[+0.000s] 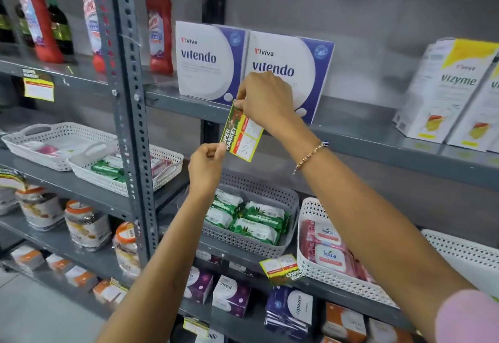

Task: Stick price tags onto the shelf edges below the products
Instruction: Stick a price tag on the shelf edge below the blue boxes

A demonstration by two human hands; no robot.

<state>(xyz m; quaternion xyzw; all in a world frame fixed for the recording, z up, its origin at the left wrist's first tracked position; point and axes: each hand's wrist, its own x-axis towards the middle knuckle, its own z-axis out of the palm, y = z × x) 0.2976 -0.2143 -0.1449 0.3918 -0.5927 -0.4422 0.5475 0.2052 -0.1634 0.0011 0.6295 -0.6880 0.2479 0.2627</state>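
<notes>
I am reaching both arms up, my right hand [266, 99] pinching the price tag's [242, 133] top corner, my left hand [206, 165] pinching its bottom corner, tag tilted between them.

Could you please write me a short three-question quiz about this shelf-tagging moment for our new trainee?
1. True or false: the price tag is held by both the left hand and the right hand.
2. Which boxes stand directly above the tag? A) vizyme boxes B) vitendo boxes C) red bottles
3. Fill in: the grey basket under the hands holds ____ packets.

Key: 1 true; 2 B; 3 green
</notes>
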